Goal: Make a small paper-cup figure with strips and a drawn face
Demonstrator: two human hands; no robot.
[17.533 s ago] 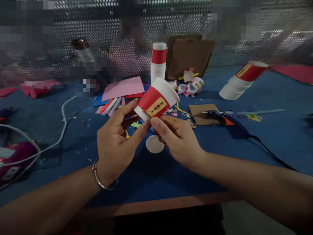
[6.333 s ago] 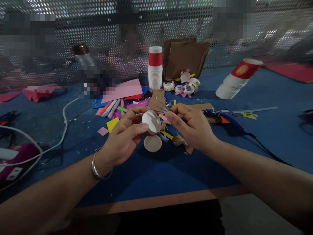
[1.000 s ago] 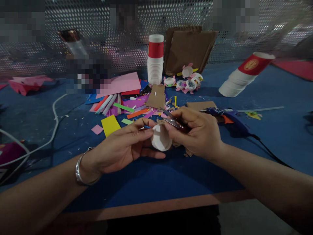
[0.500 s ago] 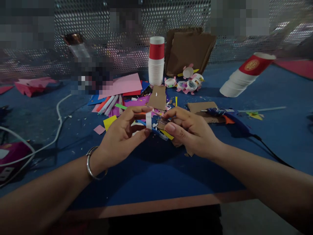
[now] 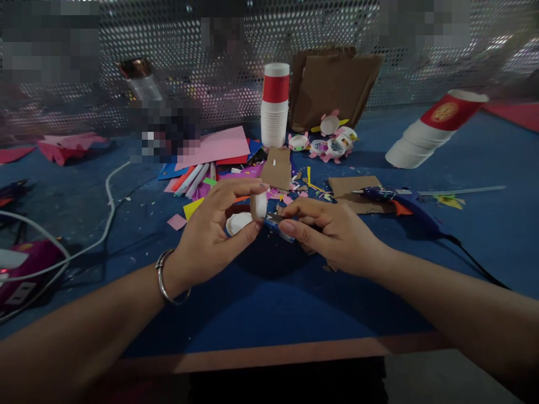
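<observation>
My left hand (image 5: 210, 233) pinches a short white ring cut from a paper cup (image 5: 259, 205) between thumb and fingertips, held edge-on above the blue table (image 5: 269, 303). My right hand (image 5: 334, 233) is closed round small scissors (image 5: 274, 219), whose blades point left and meet the ring's lower edge. A second white cup bottom (image 5: 237, 223) lies on the table just behind my left fingers. A metal bangle sits on my left wrist.
Behind the hands lie coloured paper scraps (image 5: 219, 147), markers (image 5: 191, 179) and brown card (image 5: 278, 167). A cup stack (image 5: 274, 106) stands upright; another (image 5: 429, 132) leans at right. A blue glue gun (image 5: 398, 201) and its cord lie right, white cable (image 5: 108, 193) left, mesh wall behind.
My left hand has turned the white cup piece from open-side-up to edge-on and lifted it slightly. The scissors in my right hand stay against it. A second white cup bottom now shows behind my left fingers.
</observation>
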